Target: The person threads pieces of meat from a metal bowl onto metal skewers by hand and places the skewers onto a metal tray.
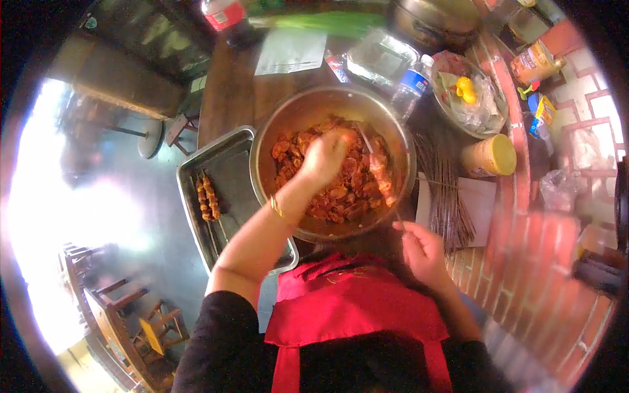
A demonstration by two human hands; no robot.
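Beside the bowl (295, 108), bottle (413, 81) (blue-labelled)

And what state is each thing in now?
Bowl: partly filled with meat
Left hand: in bowl, grip unclear
Right hand: closed on skewer
Skewer: partly threaded with meat
Tray: holding two loaded skewers
Sticks: bare, lying in a pile
Jar: yellow lid on
Bottle: capped
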